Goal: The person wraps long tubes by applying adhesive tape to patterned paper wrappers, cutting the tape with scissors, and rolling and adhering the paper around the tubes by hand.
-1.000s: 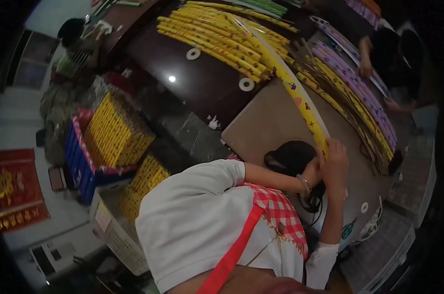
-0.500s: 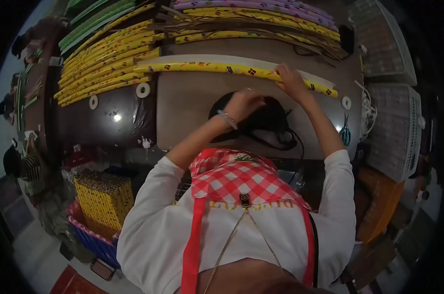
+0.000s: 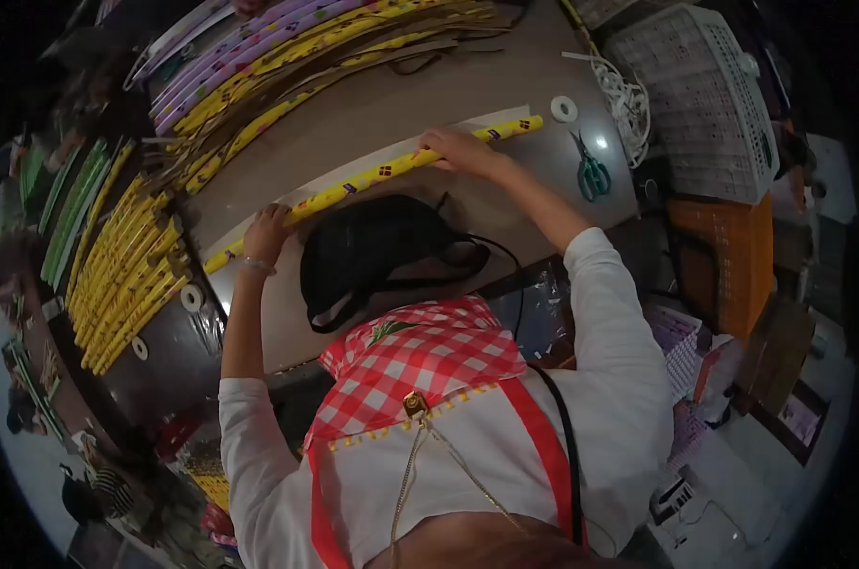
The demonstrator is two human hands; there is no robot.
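A long yellow printed roll (image 3: 354, 182) lies slantwise across the brown tabletop, along the edge of a pale strip of paper. My left hand (image 3: 266, 237) is closed over its left part, and a bracelet circles that wrist. Nearer the other end, my right hand (image 3: 458, 152) grips the same roll, leaving the right tip sticking out past the fingers. A black bag-like item with straps (image 3: 373, 247) sits on the table between the roll and my checked apron.
Yellow rolls (image 3: 126, 275) are stacked at left, with purple rolls (image 3: 249, 57) at the back. Tape rings (image 3: 563, 109) and teal-handled scissors (image 3: 593, 175) lie on the table. A white basket (image 3: 690, 95) and an orange crate (image 3: 723, 251) stand right.
The view has turned, and the roll now slants. My left hand has moved from above the black item onto the roll's left part. My right hand still holds the roll.
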